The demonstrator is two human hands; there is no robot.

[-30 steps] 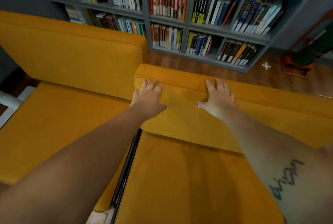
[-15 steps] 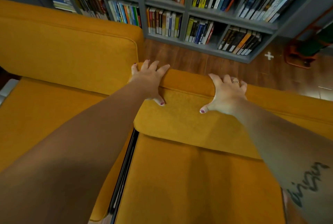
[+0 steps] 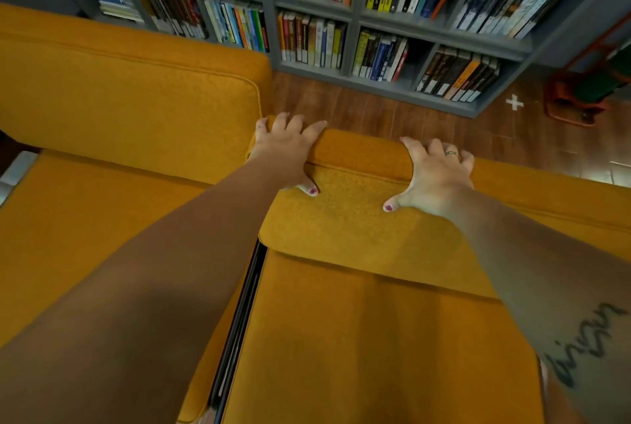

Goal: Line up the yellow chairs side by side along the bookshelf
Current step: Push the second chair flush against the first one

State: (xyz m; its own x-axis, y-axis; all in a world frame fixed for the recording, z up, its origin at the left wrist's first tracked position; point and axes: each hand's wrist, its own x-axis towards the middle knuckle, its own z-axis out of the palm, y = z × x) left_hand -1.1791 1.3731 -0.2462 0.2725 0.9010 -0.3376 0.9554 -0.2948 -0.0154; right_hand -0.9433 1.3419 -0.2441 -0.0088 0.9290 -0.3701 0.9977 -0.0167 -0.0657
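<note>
Both hands grip the right chair [image 3: 341, 338] backrest (left chair [image 3: 119, 109] alongside).

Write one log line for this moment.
both hands grip right chair backrest | left hand | right hand | bookshelf gap remains

The fingertips of the left hand [image 3: 286, 150] and the right hand [image 3: 435, 174] are curling out of sight behind the backrest of the right yellow chair [image 3: 375, 338]; the left yellow chair [image 3: 119, 99] is running off the left edge, its frame hiding beneath the cushions; the bookshelf [image 3: 355, 19] is being cut off at the top, its book titles blurring too small to read; an orange-framed object [image 3: 577, 99] is slipping past the right edge, unidentifiable.
</note>
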